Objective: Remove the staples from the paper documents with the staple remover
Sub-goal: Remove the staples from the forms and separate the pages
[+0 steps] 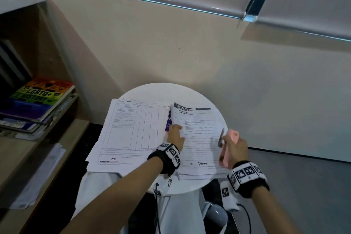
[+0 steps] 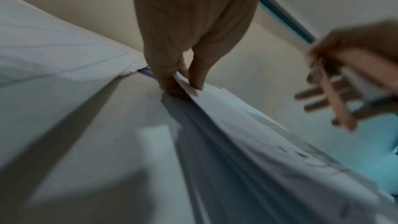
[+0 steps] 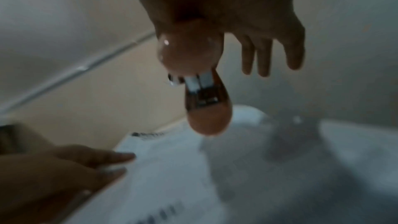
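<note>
Two piles of paper lie on a round white table (image 1: 161, 91). My left hand (image 1: 175, 128) pinches the left edge of the right-hand document (image 1: 199, 131) and lifts it slightly; the left wrist view shows the left hand (image 2: 183, 86) with that document's (image 2: 247, 134) sheet edge between thumb and finger. My right hand (image 1: 230, 143) grips a pink staple remover (image 1: 226, 155) above the document's right edge, metal jaws pointing left, clear of the paper. The right wrist view shows the staple remover (image 3: 204, 108) hanging over the document (image 3: 172, 168). I cannot make out any staple.
The left pile (image 1: 131, 129) of table-printed sheets overhangs the table's near left edge. A purple item (image 1: 168, 123) lies between the piles. A wooden shelf at the left holds stacked books (image 1: 38, 99) and loose papers (image 1: 38, 176). A wall stands right behind the table.
</note>
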The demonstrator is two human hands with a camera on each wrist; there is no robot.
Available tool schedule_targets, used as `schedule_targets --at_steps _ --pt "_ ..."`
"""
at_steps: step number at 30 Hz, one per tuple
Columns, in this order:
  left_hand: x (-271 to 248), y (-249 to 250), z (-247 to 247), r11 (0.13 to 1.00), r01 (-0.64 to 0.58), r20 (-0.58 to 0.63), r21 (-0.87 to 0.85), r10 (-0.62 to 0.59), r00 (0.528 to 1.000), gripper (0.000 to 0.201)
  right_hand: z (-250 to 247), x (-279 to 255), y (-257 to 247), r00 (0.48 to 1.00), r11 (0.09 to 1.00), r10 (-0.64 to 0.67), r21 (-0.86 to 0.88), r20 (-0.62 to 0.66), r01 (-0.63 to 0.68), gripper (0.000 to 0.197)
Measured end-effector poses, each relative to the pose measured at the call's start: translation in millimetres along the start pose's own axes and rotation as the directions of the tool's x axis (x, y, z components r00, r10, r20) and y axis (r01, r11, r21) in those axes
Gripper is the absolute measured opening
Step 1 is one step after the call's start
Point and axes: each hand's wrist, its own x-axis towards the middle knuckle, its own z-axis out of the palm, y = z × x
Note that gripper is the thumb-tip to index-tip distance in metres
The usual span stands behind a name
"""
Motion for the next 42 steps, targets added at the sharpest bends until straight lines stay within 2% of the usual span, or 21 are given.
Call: schedule_targets --at_steps 3,5,10,12,13,15,17,19,20,22,24,27,31,36,39,40,42 --pt "-4.9 3.5 3.9 0.986 0.016 -0.012 0.163 -0.015 1.0 0.075 -3.3 11.7 22.6 0.994 0.994 0.109 -0.011 0.01 -0.109 0.017" --pt "-10.2 4.1 7.3 0.985 0.058 -0.025 0.164 -0.054 0.998 0.088 -3.4 15.0 25.6 0.989 0.989 0.147 0.002 0.021 -0.147 0.019" --pt "-19.9 3.5 16.1 0.998 0.032 0.175 0.056 -0.042 0.984 0.091 1.1 11.0 17.2 0.971 0.975 0.223 -0.034 0.088 -0.221 0.014" --pt "-21.7 5.1 8.8 0.998 0.042 0.199 0.054 -0.052 0.979 0.091 6.0 8.3 15.6 0.984 0.985 0.171 -0.044 0.05 -0.168 0.023" --pt "-21.8 4.8 0.5 0.997 0.046 0.182 0.069 -0.058 0.982 0.091 7.0 12.3 18.5 0.996 0.992 0.087 -0.09 -0.005 -0.087 0.03" --pt "-19.9 -1.8 -26.8 0.988 0.039 0.043 0.151 -0.046 0.998 0.091 10.2 16.3 21.1 0.994 0.968 -0.077 -0.243 -0.073 0.058 0.033" --pt "-14.8 -17.3 -65.1 0.964 0.081 -0.2 0.252 -0.03 0.979 0.089 18.3 7.4 14.8 0.991 0.964 -0.128 -0.238 -0.036 0.115 0.029" --pt "-9.4 -38.5 -106.6 0.934 0.245 -0.413 0.261 -0.122 0.903 0.09 28.8 -3.4 8.4 0.991 0.977 -0.092 -0.182 0.095 0.109 0.026" --pt "-7.0 -49.2 -126.4 0.912 0.336 -0.482 0.237 -0.19 0.855 0.091 35.2 -8.0 5.2 0.985 0.979 -0.048 -0.189 0.163 0.079 0.026" --pt "-4.8 -68.7 -159.0 0.858 0.475 -0.524 0.197 -0.318 0.79 0.09 49.0 -18.7 -1.4 0.963 0.968 0.02 -0.247 0.267 0.049 0.022" --pt "-3.8 -84.7 -177.7 0.828 0.524 -0.462 0.2 -0.392 0.795 0.087 62.1 -23.4 1.5 0.947 0.962 0.087 -0.272 0.31 0.0 0.02" --pt "-1.0 -99.8 -182.2 0.876 0.443 -0.397 0.191 -0.344 0.851 0.074 74.9 -25.1 14.4 0.95 0.962 0.127 -0.268 0.286 -0.048 0.019" --pt "-3.6 -105.2 -172.8 0.946 0.264 -0.463 0.187 -0.152 0.873 0.063 77.7 -29.7 17.1 0.958 0.97 0.132 -0.233 0.256 -0.071 0.018" --pt "-4.1 -99.7 -174.5 0.953 0.155 -0.498 0.259 -0.005 0.867 0.054 76.1 -32.9 16.2 0.958 0.982 0.131 -0.164 0.256 -0.09 0.012" --pt "-2.7 -102.2 -178.3 0.962 0.085 -0.527 0.261 0.069 0.847 0.026 76.5 -29.6 19.2 0.959 0.981 0.134 -0.174 0.252 -0.091 0.017" --pt "-3.0 -102.8 -180.4 0.975 0.046 -0.538 0.218 0.08 0.839 0.019 76.1 -31.8 17.6 0.956 0.979 0.142 -0.18 0.256 -0.097 0.018" --pt "-5.3 -105.8 -187.4 0.998 -0.037 -0.537 0.04 0.053 0.842 0.02 75.9 -31.0 18.2 0.955 0.98 0.131 -0.18 0.268 -0.084 0.018"
